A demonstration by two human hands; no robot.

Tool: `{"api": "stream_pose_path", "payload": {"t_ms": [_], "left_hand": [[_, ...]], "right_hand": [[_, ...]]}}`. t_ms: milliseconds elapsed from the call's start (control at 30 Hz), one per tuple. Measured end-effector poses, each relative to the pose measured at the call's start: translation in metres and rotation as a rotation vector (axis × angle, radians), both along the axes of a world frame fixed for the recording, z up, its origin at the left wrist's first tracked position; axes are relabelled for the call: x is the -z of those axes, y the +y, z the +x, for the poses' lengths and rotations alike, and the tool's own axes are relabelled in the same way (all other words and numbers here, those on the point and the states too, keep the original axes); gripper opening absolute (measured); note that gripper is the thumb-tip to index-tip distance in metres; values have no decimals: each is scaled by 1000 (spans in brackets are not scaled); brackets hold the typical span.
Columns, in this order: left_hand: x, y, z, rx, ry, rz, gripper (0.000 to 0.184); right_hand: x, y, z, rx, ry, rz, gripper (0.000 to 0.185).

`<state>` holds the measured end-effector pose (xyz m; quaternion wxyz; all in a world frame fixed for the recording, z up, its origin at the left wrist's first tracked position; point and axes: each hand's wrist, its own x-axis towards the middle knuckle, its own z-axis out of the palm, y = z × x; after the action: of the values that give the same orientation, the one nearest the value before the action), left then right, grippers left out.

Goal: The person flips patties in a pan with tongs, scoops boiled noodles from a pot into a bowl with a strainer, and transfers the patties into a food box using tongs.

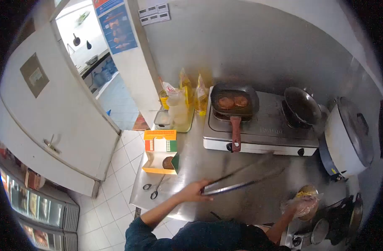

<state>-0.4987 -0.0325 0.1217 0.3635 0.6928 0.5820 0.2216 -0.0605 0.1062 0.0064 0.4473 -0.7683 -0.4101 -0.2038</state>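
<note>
My left hand [194, 190] is closed around the rear end of metal tongs [237, 186], whose arms are spread and point right across the steel counter. Nothing sits between the tong tips. Clear plastic, like a thin glove, covers my right hand [299, 206], which is at a round bowl [312, 190] with yellow food in it. The fingers of that hand are too unclear to read. Left of the tongs, an open orange and green cardboard box [158, 161] holds a brown patty [168, 163]. Two more patties [233, 102] lie in a square grill pan [252, 98] on the stove.
The two-burner stove [266, 136] also carries a dark wok [302, 106]. At right stands a large lidded white pot [346, 138]. Scissors [155, 188] lie near the counter's left edge. Bottles and yellow pouches [201, 98] fill a tray at the back left.
</note>
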Motion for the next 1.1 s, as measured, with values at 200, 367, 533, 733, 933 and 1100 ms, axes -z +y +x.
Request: {"api": "stream_pose_path", "payload": {"t_ms": [200, 367, 533, 733, 933, 1100], "left_hand": [[-95, 69, -44, -377, 283, 375, 65], [-123, 131, -63, -493, 888, 545, 47], [-112, 166, -61, -329, 1171, 603, 39], [-104, 185, -34, -252, 1387, 739, 21], [-68, 212, -30, -348, 1513, 805, 13], [-75, 217, -51, -374, 1226, 644, 13]], "right_hand": [[1, 20, -50, -369, 665, 219, 36], [-114, -8, -133, -375, 1561, 320, 31], [-17, 5, -67, -432, 1107, 246, 28], [-36, -10, -60, -283, 1337, 303, 26], [10, -3, -47, -431, 1333, 391, 24], [-31, -8, -74, -249, 1348, 357, 22]]}}
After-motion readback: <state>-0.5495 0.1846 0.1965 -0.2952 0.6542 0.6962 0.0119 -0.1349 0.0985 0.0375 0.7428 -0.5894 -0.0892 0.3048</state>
